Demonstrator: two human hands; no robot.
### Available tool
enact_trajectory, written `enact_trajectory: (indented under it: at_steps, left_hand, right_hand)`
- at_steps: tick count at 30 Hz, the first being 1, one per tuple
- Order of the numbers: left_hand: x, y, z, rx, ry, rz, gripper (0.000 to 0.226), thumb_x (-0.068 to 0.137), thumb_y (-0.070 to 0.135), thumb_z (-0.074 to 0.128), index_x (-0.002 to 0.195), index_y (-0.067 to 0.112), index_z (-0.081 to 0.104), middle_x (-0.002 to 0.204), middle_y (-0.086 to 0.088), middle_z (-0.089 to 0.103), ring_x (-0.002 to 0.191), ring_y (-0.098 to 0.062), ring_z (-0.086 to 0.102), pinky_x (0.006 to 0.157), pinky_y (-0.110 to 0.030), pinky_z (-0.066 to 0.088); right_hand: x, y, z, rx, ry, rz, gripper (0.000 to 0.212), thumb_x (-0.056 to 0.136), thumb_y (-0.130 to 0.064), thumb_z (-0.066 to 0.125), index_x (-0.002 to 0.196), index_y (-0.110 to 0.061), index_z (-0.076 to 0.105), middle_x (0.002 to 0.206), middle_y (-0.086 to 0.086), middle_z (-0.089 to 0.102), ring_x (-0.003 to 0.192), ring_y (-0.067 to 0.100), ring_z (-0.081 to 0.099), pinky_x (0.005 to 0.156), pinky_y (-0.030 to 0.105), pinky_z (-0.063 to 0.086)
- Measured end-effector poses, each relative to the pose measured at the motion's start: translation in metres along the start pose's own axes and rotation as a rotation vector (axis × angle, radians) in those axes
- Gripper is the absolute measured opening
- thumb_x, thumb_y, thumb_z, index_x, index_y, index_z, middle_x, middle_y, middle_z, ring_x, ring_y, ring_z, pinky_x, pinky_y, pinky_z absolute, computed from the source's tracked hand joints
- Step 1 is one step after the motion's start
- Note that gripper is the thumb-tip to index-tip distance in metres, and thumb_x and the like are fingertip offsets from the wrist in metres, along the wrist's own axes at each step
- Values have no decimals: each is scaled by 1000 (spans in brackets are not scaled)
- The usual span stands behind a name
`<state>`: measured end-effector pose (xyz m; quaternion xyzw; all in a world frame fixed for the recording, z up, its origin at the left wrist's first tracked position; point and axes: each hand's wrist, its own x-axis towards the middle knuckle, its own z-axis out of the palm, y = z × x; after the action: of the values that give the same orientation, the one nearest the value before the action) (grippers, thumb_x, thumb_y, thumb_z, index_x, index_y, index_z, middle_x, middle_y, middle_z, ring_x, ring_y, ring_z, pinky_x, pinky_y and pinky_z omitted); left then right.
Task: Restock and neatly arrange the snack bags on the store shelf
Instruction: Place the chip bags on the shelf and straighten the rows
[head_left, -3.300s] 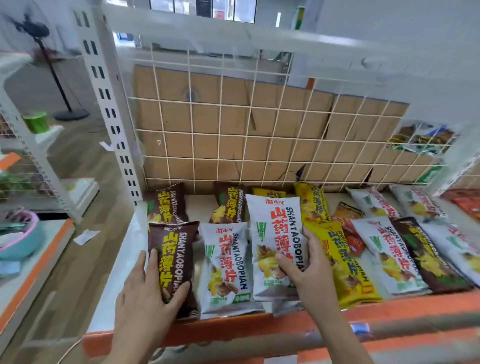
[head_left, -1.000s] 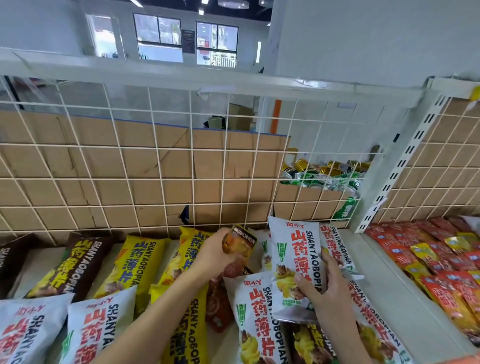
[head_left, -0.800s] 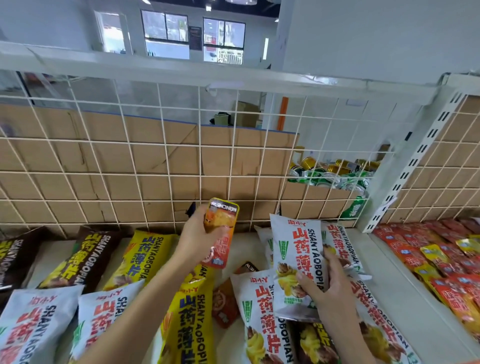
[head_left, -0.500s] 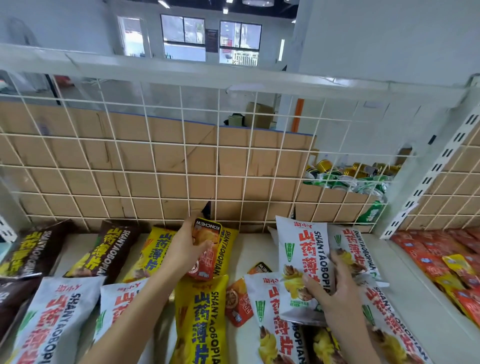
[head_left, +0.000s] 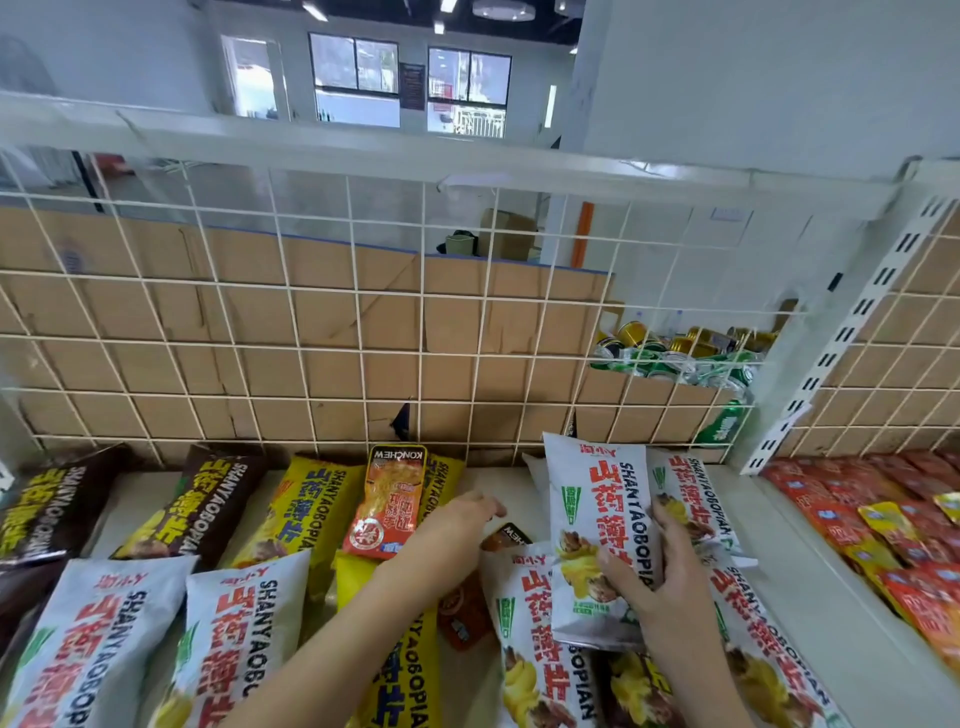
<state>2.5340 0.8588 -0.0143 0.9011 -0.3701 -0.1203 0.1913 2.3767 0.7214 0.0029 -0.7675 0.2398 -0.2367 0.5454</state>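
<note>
Orange pouch released at the back row; white bag not yet placed.

The left hand has let go of the orange pouch it was lifting half a second ago. Its fingers are now spread loose and hold nothing. The pouch lies flat at the rear of the shelf, overlapping the yellow bags just below the wire grid. The left hand now extends toward a second orange pouch lying partly under the white bags. The right hand keeps its fingers and thumb curled round the lower part of a white snack bag, held raised above its row. Judgement: one stray pouch is moved, sorting continues, and the white bag awaits placement.
</note>
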Motion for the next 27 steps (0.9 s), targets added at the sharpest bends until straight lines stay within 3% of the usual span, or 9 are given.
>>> enact_trajectory:
  at_steps: [5,9,12,14,16,18,21,25,27]
  left_hand:
    - [8,-10,-1,-80,-50,-66,41,89,12,58,128,20,50,130,-1,52,115,-16,51,94,-25,44]
    - [18,-2,-3,-134,-99,-106,45,85,30,66,126,15,54,125,-4,56,111,-19,54,89,-25,44]
    - [26,5,4,-103,-88,-151,39,84,26,68,118,12,58,121,-6,59,109,-20,57,90,-27,47]
    - [31,6,8,-87,-89,-176,32,84,22,68,112,12,59,118,-7,61,106,-22,58,89,-29,48]
    - [34,5,9,-90,-107,-191,28,84,20,67,110,11,60,116,-7,62,105,-21,58,86,-27,47]
    - [35,4,9,-109,-113,-180,29,84,19,66,110,11,58,116,-5,60,105,-20,56,81,-24,44]
    - [36,3,10,-122,-93,-156,27,85,16,65,109,11,55,114,-5,58,104,-20,55,78,-22,41]
    - [36,-4,12,-180,-33,-149,20,84,13,64,102,16,56,110,-4,59,96,-17,54,75,-23,46]
    - [36,-5,10,-240,72,-137,15,87,11,60,100,17,57,105,-1,58,92,-14,53,68,-19,44]
  right_hand:
    - [-2,0,-3,-29,26,-4,68,80,-23,69,138,-25,33,124,-14,38,116,4,35,93,21,28]
    - [-2,0,-3,-52,18,-11,67,81,-24,69,138,-25,33,123,-17,35,113,-3,29,86,10,25]
    - [-1,-1,-3,-57,29,-1,66,81,-24,69,137,-27,33,123,-15,37,111,-2,32,85,10,28]
    - [0,1,-4,-40,39,21,65,80,-22,69,134,-29,33,124,-14,42,101,-1,43,72,0,34]
    - [2,4,-5,-23,54,30,66,79,-22,70,134,-28,34,125,-6,48,92,-9,48,65,-1,40]
    - [3,6,-5,-6,56,35,67,79,-21,70,135,-26,34,125,-4,48,95,-11,47,66,0,41]
    - [5,7,-6,9,58,31,63,79,-19,71,130,-31,35,127,-4,49,102,2,53,73,8,43]
    - [6,6,-6,16,49,22,65,80,-18,70,134,-25,35,122,-7,48,96,-8,48,68,1,41]
    - [6,6,-6,-3,48,5,66,80,-19,70,135,-26,34,124,-11,44,109,2,48,82,7,37]
